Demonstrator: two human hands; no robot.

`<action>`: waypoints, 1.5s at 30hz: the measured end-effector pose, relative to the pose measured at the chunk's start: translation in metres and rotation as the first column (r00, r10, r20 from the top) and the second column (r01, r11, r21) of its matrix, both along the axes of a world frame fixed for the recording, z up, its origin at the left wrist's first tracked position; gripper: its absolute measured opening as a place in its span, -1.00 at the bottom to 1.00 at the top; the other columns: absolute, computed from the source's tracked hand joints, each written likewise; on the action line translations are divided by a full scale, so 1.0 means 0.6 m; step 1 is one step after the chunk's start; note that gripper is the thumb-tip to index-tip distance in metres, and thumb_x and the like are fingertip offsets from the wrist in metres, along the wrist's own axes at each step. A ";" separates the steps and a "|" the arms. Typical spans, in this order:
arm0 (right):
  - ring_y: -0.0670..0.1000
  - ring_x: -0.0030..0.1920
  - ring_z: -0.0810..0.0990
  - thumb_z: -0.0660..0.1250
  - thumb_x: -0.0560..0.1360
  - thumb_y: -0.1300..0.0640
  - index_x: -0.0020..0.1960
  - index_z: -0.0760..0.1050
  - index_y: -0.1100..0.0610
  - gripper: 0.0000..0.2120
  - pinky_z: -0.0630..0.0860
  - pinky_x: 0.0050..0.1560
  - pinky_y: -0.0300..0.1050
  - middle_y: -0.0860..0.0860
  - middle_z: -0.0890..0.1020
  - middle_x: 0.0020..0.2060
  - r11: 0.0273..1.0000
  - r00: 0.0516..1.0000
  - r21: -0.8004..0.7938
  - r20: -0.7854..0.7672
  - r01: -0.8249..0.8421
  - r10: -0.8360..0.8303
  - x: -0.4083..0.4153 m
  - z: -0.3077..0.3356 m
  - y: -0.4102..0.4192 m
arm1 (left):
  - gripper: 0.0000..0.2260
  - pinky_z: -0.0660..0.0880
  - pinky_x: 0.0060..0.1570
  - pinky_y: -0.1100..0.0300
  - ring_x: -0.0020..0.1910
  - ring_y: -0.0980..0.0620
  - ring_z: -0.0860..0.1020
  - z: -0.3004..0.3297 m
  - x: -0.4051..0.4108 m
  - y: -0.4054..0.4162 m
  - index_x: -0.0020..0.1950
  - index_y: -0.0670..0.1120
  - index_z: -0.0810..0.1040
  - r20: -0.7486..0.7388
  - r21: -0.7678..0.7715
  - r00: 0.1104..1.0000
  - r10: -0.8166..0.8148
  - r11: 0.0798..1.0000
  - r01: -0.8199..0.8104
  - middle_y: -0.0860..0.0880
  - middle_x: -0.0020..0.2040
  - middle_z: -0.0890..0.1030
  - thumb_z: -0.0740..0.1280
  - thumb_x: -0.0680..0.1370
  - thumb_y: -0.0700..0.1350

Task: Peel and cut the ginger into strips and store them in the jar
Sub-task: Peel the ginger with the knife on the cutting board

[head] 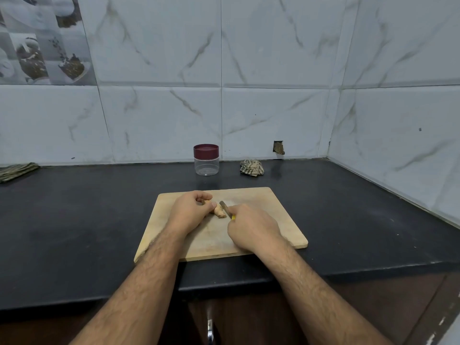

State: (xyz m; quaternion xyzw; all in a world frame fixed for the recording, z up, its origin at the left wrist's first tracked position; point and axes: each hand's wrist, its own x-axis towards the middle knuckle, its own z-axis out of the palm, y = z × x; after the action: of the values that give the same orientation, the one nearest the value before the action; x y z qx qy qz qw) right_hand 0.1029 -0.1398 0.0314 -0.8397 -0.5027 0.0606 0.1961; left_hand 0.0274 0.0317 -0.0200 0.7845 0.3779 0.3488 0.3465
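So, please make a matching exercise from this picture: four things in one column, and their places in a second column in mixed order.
Things:
1. jar
2. ginger
3. knife
4. crumpled cloth

Places:
A. in the right hand
B. by the wall, right of the jar
C. held by the left hand on the cutting board
D. behind the board, lid on

Pairs: 1-D, 2-C, 3-A, 4-B

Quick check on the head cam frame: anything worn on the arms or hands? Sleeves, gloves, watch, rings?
Nothing worn that the frame shows. Both forearms are bare from the bottom edge of the picture up to the wrists, with visible hair and no sleeve cuff in view. The left hand and right hand are ungloved, with no watch, band or ring visible on the sides facing the camera.
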 end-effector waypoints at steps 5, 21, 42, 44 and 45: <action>0.08 0.10 0.54 0.14 0.51 0.19 0.33 0.49 -0.08 -0.55 0.43 -0.09 -0.10 -0.02 0.61 0.08 1.000 1.000 -0.022 0.009 -0.002 0.002 0.001 0.006 -0.001 | -0.80 0.59 -0.03 0.07 -0.14 0.04 0.60 0.000 0.001 0.001 0.06 0.08 0.65 -0.002 -0.007 1.000 -0.001 1.000 0.001 0.03 -0.03 0.65 0.50 0.46 0.04; 0.06 0.08 0.53 0.16 0.51 0.19 0.30 0.52 -0.04 -0.59 0.46 -0.09 -0.11 -0.01 0.61 0.08 1.000 0.999 -0.025 0.040 -0.003 0.004 0.001 0.017 0.004 | -0.86 0.46 -0.32 0.23 -0.38 0.10 0.53 0.002 0.001 -0.001 0.04 0.05 0.64 -0.017 -0.002 1.000 -0.024 1.000 0.024 -0.03 -0.08 0.66 0.48 0.49 -0.03; 0.11 -0.03 0.61 0.14 0.54 0.17 0.02 0.57 0.06 -0.77 0.51 -0.12 -0.08 0.06 0.64 -0.08 0.992 0.998 -0.110 0.003 -0.064 0.064 0.011 0.039 0.030 | -0.87 0.52 -0.29 0.15 -0.42 0.08 0.52 0.001 -0.001 0.001 0.02 0.03 0.62 -0.022 0.007 0.998 -0.051 0.999 0.051 -0.02 -0.14 0.65 0.47 0.49 -0.06; 0.11 -0.08 0.61 0.15 0.54 0.16 0.14 0.57 0.14 -0.73 0.52 -0.14 -0.08 0.08 0.65 -0.07 0.990 0.998 -0.127 -0.003 -0.059 0.059 0.011 0.043 0.040 | -0.86 0.55 -0.22 0.12 -0.39 0.07 0.52 0.001 -0.001 0.000 0.03 0.01 0.62 -0.025 0.016 0.998 -0.049 0.999 0.050 -0.01 -0.14 0.64 0.47 0.50 -0.07; 0.10 -0.15 0.59 0.16 0.54 0.17 0.18 0.55 0.16 -0.71 0.52 -0.20 -0.09 0.09 0.64 -0.10 0.987 0.998 -0.147 -0.004 -0.061 0.061 0.013 0.046 0.043 | -0.86 0.56 -0.19 0.10 -0.37 0.07 0.53 0.002 -0.001 0.000 0.04 0.01 0.63 -0.025 0.022 0.999 -0.047 0.999 0.048 0.00 -0.13 0.65 0.47 0.49 -0.07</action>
State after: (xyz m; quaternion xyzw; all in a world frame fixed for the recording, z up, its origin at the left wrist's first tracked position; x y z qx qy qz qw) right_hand 0.1105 -0.1139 0.0590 -0.8361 -0.5224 0.1035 0.1316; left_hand 0.0269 0.0315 -0.0191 0.8014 0.3592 0.3351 0.3412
